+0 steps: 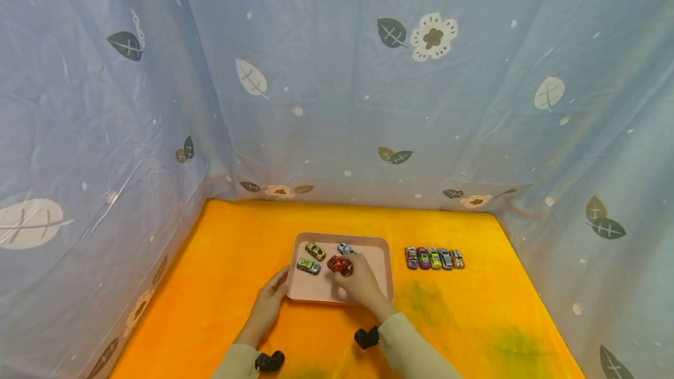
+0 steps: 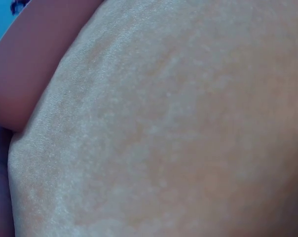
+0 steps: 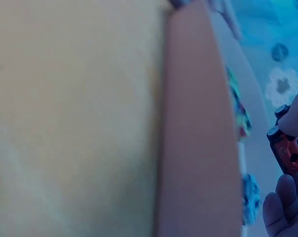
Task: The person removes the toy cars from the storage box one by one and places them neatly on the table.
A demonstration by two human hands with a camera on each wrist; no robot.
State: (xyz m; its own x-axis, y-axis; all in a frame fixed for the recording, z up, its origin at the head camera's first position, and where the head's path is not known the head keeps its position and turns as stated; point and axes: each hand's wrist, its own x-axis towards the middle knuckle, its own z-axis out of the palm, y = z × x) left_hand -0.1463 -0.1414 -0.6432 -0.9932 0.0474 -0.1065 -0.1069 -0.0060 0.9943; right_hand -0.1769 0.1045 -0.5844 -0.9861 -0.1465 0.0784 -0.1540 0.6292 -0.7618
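Observation:
A pink tray [image 1: 368, 291] lies on the yellow-orange cloth. Over its middle my right hand [image 1: 363, 282] pinches a red toy car [image 1: 337, 264] between thumb and fingers; the right wrist view shows the same red toy car [image 3: 288, 154] tilted in the grip. My left hand [image 1: 268, 303] rests against the tray's left side, its fingers along the wall. Inside the tray sit a yellow toy car [image 1: 315, 251], a green toy car [image 1: 308, 266] and a white toy car [image 1: 344, 248], which my right hand partly covers. The left wrist view holds mostly cloth and a tray wall [image 2: 35, 64].
Right of the tray, several toy cars stand side by side in a row, among them a purple car [image 1: 423, 258] and a silver one [image 1: 446, 258]. Blue patterned curtains [image 1: 326, 104] hang behind and on both sides of the cloth-covered surface [image 1: 237, 244].

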